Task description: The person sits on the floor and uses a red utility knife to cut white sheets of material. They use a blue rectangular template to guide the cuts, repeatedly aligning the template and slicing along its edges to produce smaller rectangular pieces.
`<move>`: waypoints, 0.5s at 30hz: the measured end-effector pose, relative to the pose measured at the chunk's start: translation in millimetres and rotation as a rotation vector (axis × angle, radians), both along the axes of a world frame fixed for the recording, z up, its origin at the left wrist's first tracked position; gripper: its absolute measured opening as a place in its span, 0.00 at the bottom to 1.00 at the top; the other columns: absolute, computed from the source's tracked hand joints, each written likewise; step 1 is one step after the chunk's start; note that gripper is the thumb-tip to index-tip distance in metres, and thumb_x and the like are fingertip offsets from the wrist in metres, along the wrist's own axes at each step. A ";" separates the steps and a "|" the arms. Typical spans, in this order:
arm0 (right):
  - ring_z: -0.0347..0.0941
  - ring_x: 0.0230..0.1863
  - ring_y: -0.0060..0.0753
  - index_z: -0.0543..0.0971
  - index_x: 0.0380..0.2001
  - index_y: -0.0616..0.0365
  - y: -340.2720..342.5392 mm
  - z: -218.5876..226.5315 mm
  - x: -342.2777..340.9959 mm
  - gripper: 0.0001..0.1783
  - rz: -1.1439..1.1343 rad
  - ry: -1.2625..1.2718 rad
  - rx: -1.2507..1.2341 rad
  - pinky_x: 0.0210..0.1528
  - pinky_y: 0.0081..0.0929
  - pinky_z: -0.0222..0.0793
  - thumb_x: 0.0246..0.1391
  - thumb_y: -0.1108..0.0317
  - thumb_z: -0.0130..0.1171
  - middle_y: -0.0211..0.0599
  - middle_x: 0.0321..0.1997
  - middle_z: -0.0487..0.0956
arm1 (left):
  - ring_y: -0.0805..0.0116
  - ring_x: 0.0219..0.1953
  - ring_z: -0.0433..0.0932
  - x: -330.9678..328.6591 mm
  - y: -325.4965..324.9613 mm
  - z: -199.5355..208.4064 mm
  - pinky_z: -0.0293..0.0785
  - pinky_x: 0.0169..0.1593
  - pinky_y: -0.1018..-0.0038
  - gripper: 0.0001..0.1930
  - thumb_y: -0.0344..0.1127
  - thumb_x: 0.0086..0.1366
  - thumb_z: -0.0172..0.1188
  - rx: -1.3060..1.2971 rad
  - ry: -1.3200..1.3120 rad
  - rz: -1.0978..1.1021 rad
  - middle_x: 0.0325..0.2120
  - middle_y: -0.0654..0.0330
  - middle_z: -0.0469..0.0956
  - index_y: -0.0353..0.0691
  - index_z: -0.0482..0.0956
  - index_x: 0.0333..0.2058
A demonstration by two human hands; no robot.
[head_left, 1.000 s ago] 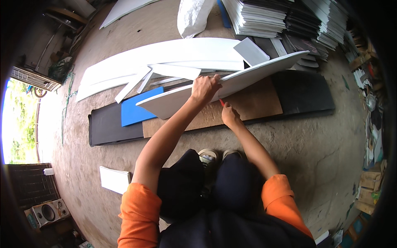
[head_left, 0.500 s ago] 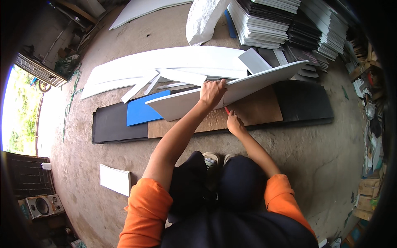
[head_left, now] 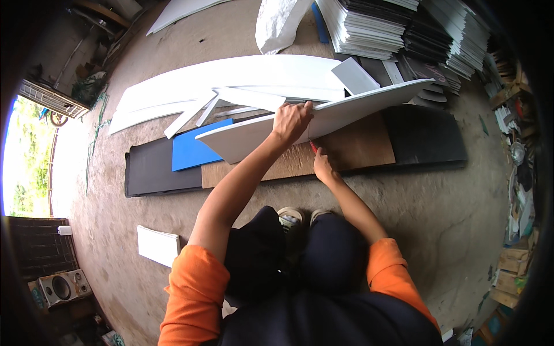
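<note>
A long white foam board [head_left: 358, 120] stands tilted on its long edge across a brown wooden sheet [head_left: 360, 147]. My left hand [head_left: 292, 122] is closed over the board's upper edge near its middle, fingers wrapped to the far side. Lower down, my right hand [head_left: 325, 167] grips a slim red-handled knife [head_left: 313, 147], its tip against the near face of the board. A thin line runs up the face from the tip. Beneath the wooden sheet lie long black sheets [head_left: 427, 138], and a blue sheet [head_left: 196, 149] rests on them at the left.
White sheets and strips [head_left: 231, 75] lie behind the board. Tall stacks of white and black sheets [head_left: 369, 34] stand at the far right, beside a white bag-like bundle [head_left: 280, 26]. A small white stack [head_left: 158, 245] sits on the concrete floor, left of my legs.
The view has shifted slightly. My right hand and the knife have moved a little up along the board's face, and more of the red handle shows. My left hand keeps its hold.
</note>
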State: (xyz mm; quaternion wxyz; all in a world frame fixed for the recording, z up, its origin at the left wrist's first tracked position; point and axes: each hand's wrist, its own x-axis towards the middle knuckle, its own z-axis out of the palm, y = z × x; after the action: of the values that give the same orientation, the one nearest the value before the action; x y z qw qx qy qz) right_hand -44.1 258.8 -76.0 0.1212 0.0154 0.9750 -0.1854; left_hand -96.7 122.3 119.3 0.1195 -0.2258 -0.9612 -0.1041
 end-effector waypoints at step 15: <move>0.75 0.32 0.54 0.63 0.45 0.65 22.6 26.4 32.3 0.18 0.081 0.005 -0.090 0.32 0.44 0.72 0.56 0.64 0.41 0.59 0.28 0.75 | 0.64 0.23 0.77 -27.9 -20.7 6.0 0.71 0.32 0.70 0.20 0.47 0.54 0.58 -0.095 -0.043 0.096 0.23 0.61 0.77 0.43 0.66 0.40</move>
State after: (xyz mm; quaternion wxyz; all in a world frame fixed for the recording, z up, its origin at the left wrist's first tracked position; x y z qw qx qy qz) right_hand -11.8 281.3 -49.7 0.1266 -0.0300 0.9658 -0.2243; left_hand -124.6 101.5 125.2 0.0926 -0.1825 -0.9772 -0.0572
